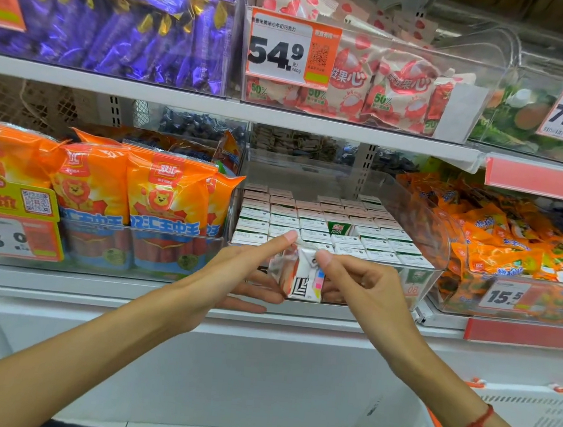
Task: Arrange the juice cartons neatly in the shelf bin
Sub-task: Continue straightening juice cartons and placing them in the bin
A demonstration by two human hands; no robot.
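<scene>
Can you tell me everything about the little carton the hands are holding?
The carton is a small boxy drink pack that looks like coated paper, mostly white, with black stripes low on its front, small coloured squares on one edge and reddish print on its left side. Its folded top has a flap tucked down. It stands about upright in front of the clear bin full of similar cartons. The left hand holds it from the left and the right hand pinches its top with curled fingers.

Packed juice cartons (323, 224) fill the bin (441, 249); open room above them.
</scene>
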